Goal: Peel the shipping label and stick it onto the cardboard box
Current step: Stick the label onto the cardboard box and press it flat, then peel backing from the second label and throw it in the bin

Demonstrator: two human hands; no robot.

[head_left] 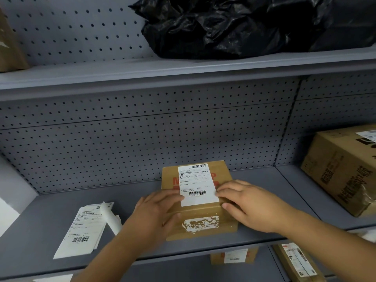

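A small brown cardboard box (223,176) with red print sits on the grey shelf (50,210). A white shipping label (196,184) with two barcodes lies flat on the box's top. My left hand (154,212) rests flat against the box's left side, its fingertips touching the label's lower left edge. My right hand (250,204) lies flat on the box's right side, fingertips on the label's lower right edge. Neither hand grips anything. The box's front face carries a torn white remnant of an old label (200,223).
A stack of printed labels (81,231) and a curled white backing sheet (109,216) lie on the shelf to the left. A larger cardboard box (343,169) stands at the right. Black plastic bags (234,25) fill the upper shelf. More labelled boxes (295,261) sit below.
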